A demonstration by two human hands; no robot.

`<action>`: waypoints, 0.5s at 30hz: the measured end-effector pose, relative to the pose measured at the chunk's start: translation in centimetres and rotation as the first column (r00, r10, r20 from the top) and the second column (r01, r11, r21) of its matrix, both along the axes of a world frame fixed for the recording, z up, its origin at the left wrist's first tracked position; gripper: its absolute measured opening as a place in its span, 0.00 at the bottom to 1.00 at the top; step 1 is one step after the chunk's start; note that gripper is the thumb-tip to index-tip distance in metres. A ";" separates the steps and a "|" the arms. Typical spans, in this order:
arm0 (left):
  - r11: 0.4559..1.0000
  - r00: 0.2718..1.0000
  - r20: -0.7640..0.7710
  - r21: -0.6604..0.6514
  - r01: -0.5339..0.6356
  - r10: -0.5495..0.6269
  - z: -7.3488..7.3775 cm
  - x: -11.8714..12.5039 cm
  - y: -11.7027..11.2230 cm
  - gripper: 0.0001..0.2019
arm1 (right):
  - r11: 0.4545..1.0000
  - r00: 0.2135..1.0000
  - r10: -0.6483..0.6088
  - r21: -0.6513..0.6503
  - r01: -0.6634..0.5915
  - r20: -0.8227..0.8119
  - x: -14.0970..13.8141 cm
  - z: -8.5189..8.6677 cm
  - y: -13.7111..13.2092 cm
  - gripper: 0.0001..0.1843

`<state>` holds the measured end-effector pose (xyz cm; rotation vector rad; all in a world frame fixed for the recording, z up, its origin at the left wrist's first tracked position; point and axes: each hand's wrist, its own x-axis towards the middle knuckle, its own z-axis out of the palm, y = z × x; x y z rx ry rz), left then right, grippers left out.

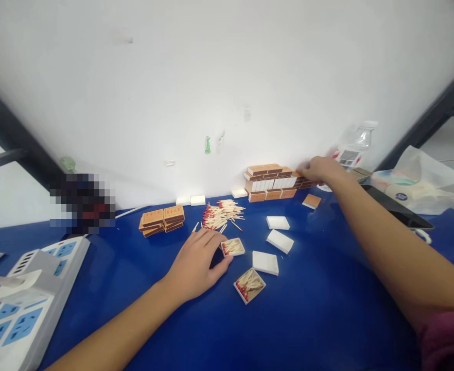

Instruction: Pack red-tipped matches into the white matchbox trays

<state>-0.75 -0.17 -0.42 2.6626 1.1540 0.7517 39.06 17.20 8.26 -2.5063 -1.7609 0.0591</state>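
My left hand (198,265) rests on the blue table (308,319), fingers curled loosely, its fingertips touching an open matchbox tray (232,247) filled with red-tipped matches. A second filled tray (249,285) lies just right of that hand. A heap of loose matches (221,214) lies behind them. My right hand (319,169) reaches far back to a stack of matchboxes (273,182) against the wall, fingers closed on a box at the stack's right end. Three white inner boxes (278,240) lie between the hands. One orange box (312,201) lies flat near the stack.
A small pile of orange matchbox sleeves (162,219) sits at the back left. A white power strip (22,299) fills the left corner. A plastic bottle (352,147), a dark flat device (395,208) and a plastic bag (416,188) stand at the right.
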 end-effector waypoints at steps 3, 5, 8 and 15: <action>1.000 1.000 -0.005 0.008 0.009 -0.009 0.1 0.1 0.1 0.12 | 0.999 1.000 -0.010 -0.045 0.010 -0.007 0.3 -0.1 0.3 0.18; 1.000 1.000 -0.005 0.009 0.011 -0.011 0.2 0.2 0.1 0.12 | 0.999 1.000 -0.013 -0.029 0.012 -0.008 0.5 -0.2 0.4 0.18; 1.000 1.000 -0.004 0.013 0.014 -0.013 0.2 0.2 0.1 0.11 | 0.999 1.000 -0.028 0.032 0.028 -0.015 0.9 -0.2 0.3 0.20; 1.000 1.000 0.001 0.018 0.014 -0.014 0.0 0.1 0.0 0.11 | 0.994 0.991 -0.035 0.096 0.048 -0.131 0.9 -0.8 0.5 0.25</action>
